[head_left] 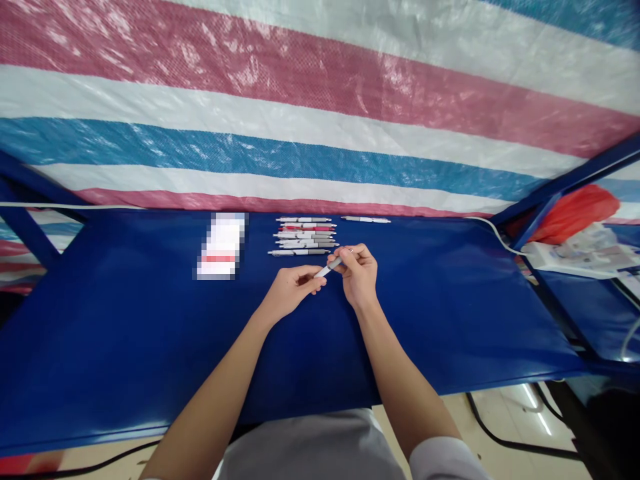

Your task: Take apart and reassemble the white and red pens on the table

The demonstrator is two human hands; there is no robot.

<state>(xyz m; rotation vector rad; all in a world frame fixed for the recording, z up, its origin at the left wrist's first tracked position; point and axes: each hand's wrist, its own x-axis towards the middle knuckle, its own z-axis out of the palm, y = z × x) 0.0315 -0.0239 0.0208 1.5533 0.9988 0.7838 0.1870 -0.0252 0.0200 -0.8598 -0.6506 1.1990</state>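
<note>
A smooth, deep-blue tabletop (150, 340) stretches across the view, backed by a crinkled, glossy woven plastic sheet (310, 107) in wide red, white and blue stripes. Blue frame bars (575, 175) slant at both sides, a thin white cable (494, 230) curves over the far right corner, and pale, shiny floor (535, 417) shows below the near edge. Above the tabletop, near its middle, a slim white-and-grey pen (329, 268) slants between the person's bare hands: the left grip (289, 292) pinches its white end, while the right grip (359, 272) is closed on the grey part. Just beyond lie similar slender pens (306, 235), roughly parallel, one of them red; another pen (366, 219) rests apart to their right. Left of these sits a pixelated white rectangle (223, 240) with a red band. A rumpled, translucent orange-red bag (575, 213) bulges at far right.
</note>
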